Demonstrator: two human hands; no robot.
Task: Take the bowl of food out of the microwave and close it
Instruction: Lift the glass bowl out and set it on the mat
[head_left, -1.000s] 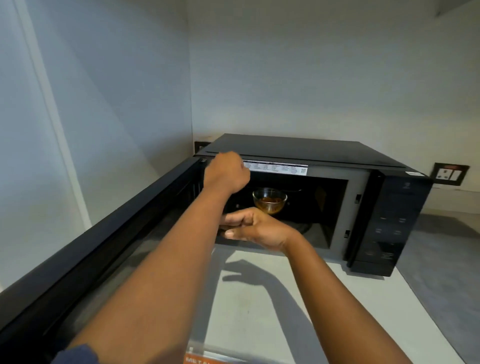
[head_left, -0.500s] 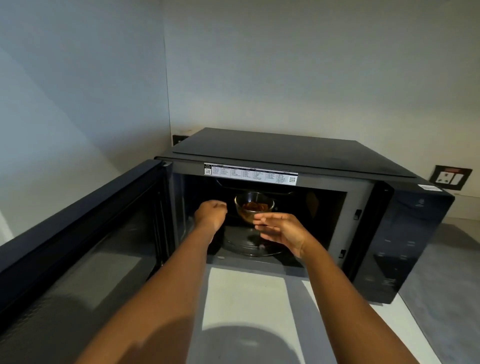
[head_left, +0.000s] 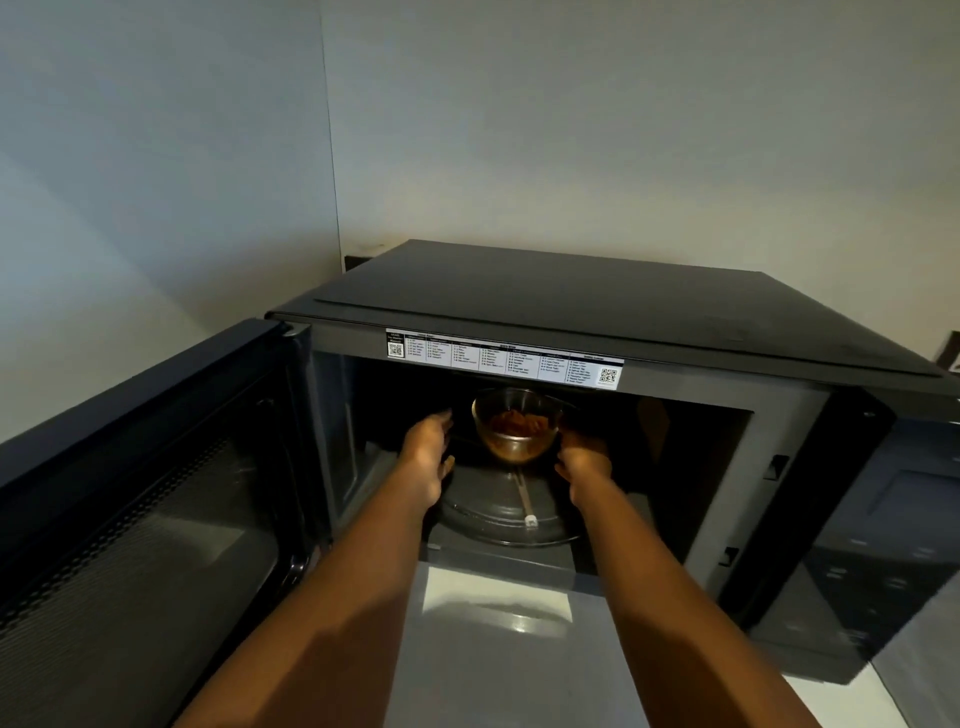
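1. the microwave is black and sits on a pale surface in a corner between two light walls.
2. its door is swung wide open to the left, with the mesh window facing the camera.
3. a white label with small print and codes runs along the top edge of the opening.
4. inside, a clear glass bowl holding reddish-brown food stands toward the back of the round glass tray.
5. both bare forearms reach from the bottom of the view into the cavity.
6. the left hand is just left of the bowl, fingers spread and apart from the glass; its grip is open and holds nothing.
7. the right hand is at the bowl's right side, low against it; its fingers are mostly hidden in the dark behind the bowl, so i cannot tell whether its grip has closed on the glass.
8. the bowl is between the two hands and is on the tray, not lifted as far as can be seen.
9. the dark control panel is on the right of the opening.
10. a wall socket shows at the far right edge.
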